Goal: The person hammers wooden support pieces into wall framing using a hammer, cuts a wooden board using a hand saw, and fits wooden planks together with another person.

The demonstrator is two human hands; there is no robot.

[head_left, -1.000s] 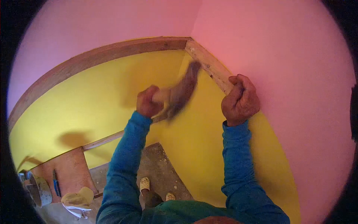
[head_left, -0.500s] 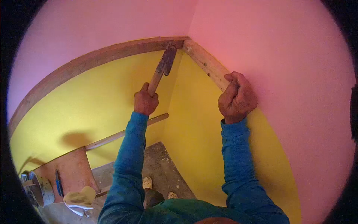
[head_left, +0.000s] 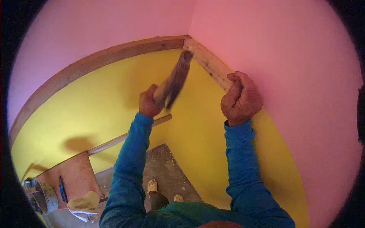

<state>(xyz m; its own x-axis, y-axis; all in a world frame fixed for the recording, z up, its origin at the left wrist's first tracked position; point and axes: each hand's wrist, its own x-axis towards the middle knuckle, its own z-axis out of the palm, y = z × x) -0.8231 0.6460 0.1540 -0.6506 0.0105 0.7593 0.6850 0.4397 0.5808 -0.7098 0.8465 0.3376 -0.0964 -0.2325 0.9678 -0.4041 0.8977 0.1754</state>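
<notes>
My left hand [head_left: 149,102] is closed round the wooden handle of a hammer [head_left: 179,72], whose dark metal part is smeared by motion. Its upper end is near the corner end of a pale wooden board [head_left: 209,62] on the right wall; whether they touch I cannot tell. My right hand [head_left: 242,99] is wrapped round the near part of that board, close against the wall, hiding the rest of it. A darker brown board [head_left: 102,57] runs along the left wall and meets the pale one at the corner.
Lower down, a wooden strip [head_left: 125,137] lies along the yellow wall [head_left: 87,98]. At lower left are a brown panel [head_left: 76,171], blue-handled pliers [head_left: 62,189], a bucket [head_left: 46,195] and a pale cap [head_left: 84,203]. Speckled shoes [head_left: 152,186] stand on the grey floor [head_left: 171,174].
The hammer has swung right, away from the brown board toward the pale board's corner end, and now blurs. My right hand stays at nearly the same place on the pale board.
</notes>
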